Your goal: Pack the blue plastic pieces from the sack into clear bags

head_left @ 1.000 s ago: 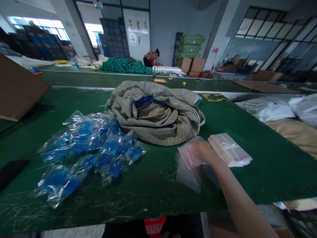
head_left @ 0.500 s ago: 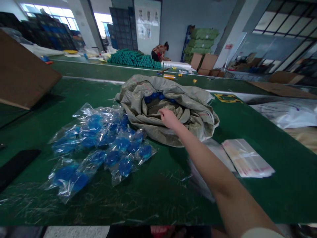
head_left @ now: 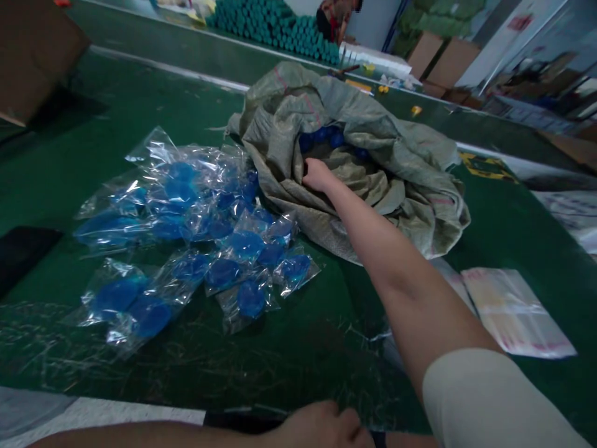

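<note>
A large grey-green woven sack (head_left: 415, 180) lies rumpled on the green table, its mouth turned up. Several dark-blue round pieces (head_left: 326, 137) show inside it. From the right, my right hand (head_left: 317, 174) reaches over the near rim, its fingers closed on a fold of the sack; the fingertips are partly hidden. My left hand (head_left: 321, 426) rests low at the table's near edge with curled fingers, and whatever may be in them is hidden. Left of the sack lies a pile of blue discs in clear plastic bags (head_left: 242, 246).
A stack of clear flat bags (head_left: 517, 311) lies at the right. A black flat object (head_left: 28, 252) and a cardboard box (head_left: 37, 59) are at the left. Behind, another person (head_left: 333, 18) bends near piled green rolls (head_left: 275, 28) across the far table.
The view has tilted down and come closer. My right hand has moved to the sack's inner left fold. My left hand and forearm have come into sight at the bottom.
</note>
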`<action>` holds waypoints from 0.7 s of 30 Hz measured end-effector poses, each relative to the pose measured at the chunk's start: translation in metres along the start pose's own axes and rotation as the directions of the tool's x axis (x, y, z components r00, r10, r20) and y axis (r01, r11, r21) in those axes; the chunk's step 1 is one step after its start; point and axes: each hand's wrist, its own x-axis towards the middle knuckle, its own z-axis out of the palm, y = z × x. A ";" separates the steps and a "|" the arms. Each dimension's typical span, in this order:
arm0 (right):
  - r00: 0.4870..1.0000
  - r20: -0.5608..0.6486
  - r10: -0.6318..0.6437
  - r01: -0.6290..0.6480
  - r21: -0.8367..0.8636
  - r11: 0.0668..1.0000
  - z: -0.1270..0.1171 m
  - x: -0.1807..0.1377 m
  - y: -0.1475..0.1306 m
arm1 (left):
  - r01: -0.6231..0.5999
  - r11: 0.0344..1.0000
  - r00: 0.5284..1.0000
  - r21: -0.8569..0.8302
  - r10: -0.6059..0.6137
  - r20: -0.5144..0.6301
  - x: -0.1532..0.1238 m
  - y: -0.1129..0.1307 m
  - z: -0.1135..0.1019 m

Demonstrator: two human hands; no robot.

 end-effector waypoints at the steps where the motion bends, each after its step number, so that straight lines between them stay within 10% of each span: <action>1: 0.999 -0.044 0.020 -0.019 0.018 1.000 -0.001 -0.002 0.001 | 0.001 0.997 0.999 0.074 0.002 -0.051 -0.001 -0.001 -0.016; 6: 0.950 -0.295 0.103 -0.052 0.173 0.984 -0.029 -0.047 0.009 | -0.077 0.997 0.996 -0.010 0.077 0.036 0.001 -0.012 -0.091; 10: 0.936 -0.311 0.164 -0.083 0.259 0.962 -0.063 -0.131 0.008 | 0.191 0.977 0.979 -0.095 -0.197 -0.049 0.022 -0.045 -0.124; 15: 0.977 -0.134 0.166 -0.126 0.263 0.957 -0.068 -0.249 0.005 | 0.667 0.731 0.743 0.142 -0.640 -0.197 0.059 -0.090 -0.140; 21: 0.997 -0.063 0.053 -0.038 0.220 0.975 -0.047 -0.325 0.018 | 0.621 0.723 0.773 0.303 -0.503 -0.387 0.096 -0.106 -0.128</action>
